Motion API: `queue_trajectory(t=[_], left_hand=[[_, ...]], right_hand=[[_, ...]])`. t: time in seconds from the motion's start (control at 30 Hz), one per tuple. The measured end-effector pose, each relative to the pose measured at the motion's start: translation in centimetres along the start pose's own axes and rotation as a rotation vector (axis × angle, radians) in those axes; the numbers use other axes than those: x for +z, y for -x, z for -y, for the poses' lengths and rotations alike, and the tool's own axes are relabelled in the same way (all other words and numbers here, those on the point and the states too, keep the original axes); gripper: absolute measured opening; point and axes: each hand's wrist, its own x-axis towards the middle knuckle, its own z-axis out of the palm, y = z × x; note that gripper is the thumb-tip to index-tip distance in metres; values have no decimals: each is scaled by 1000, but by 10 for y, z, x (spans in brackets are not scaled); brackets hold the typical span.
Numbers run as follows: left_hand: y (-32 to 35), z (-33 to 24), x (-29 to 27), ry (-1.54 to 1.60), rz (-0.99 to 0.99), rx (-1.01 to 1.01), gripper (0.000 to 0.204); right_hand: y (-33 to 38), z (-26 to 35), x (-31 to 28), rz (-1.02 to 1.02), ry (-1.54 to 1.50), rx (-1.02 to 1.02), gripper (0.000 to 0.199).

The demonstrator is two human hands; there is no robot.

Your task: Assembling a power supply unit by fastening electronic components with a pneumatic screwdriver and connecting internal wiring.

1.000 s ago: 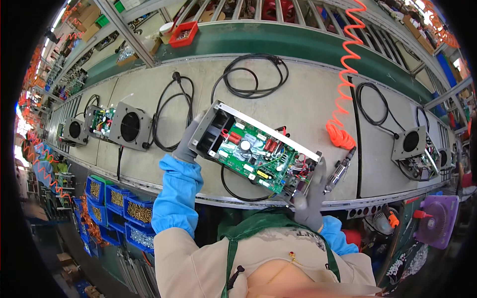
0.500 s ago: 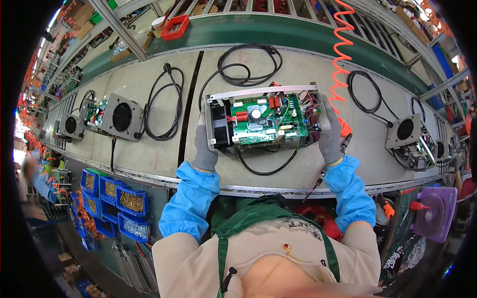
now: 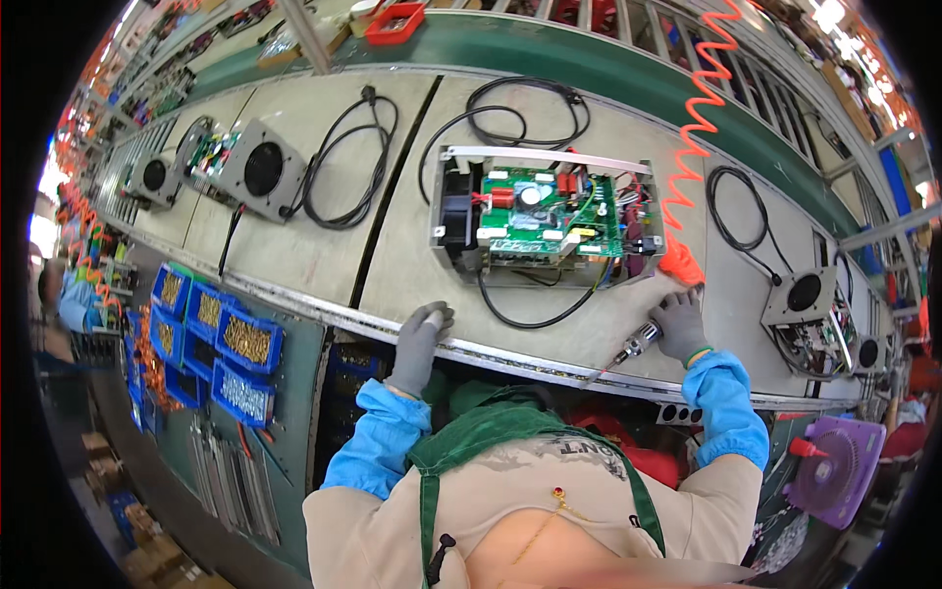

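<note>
An open metal-framed electronic unit [image 3: 549,211] sits on the bench in front of me, its green circuit board facing up and a black fan at its left end. Neither hand touches it. My right hand [image 3: 679,326], in a grey glove, is closed around the back end of an air screwdriver [image 3: 642,339], whose thin bit points left toward the bench edge. Close to that hand hangs the orange coiled air hose [image 3: 699,145]. My left hand [image 3: 420,346], also gloved, is at the front edge with nothing in it, its fingers loosely apart.
More fan units [image 3: 263,169] with black cables stand along the bench [image 3: 324,257] on the left, and another unit [image 3: 803,294] on the right. Blue bins [image 3: 250,339] of screws sit below left. A purple fan [image 3: 836,471] is at lower right, a red tray [image 3: 395,24] beyond the bench.
Both hands have let go of the unit's ends. My left hand came back to the bench edge; my right hand moved down onto the air screwdriver. The whole view has tilted.
</note>
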Motion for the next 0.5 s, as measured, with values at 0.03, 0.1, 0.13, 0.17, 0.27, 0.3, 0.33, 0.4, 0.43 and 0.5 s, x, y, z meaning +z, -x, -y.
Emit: queue_trajectory(t=[0.03,0.1,0.13,0.17,0.27,0.3,0.33,0.4,0.43,0.5], left_hand=[[7,3,2,-37,27,43,34],[14,8,4,-287,110,191,31],[19,9,5,-477,143,278,30],[25,12,10,-541,151,389,30],[41,2,24,-852,275,637,35],[42,0,27,-980,373,753,42],[41,-3,28,-1109,486,864,48],[50,-5,26,-1245,542,879,53],[51,-1,23,-1317,534,817,45],[51,-12,16,-1382,555,586,40]], right_hand=[[-3,6,-8,0,7,-25,34],[-14,20,-22,325,19,-16,31],[-15,31,-21,297,26,-54,31],[-11,44,-16,267,38,-100,33],[-10,86,-25,509,-163,-131,47],[-10,100,-35,642,-324,-160,50],[-4,115,-40,588,-398,-228,49],[-4,143,-45,646,-638,-248,53],[-5,158,-51,693,-773,-259,55],[-7,186,-62,750,-887,-280,57]])
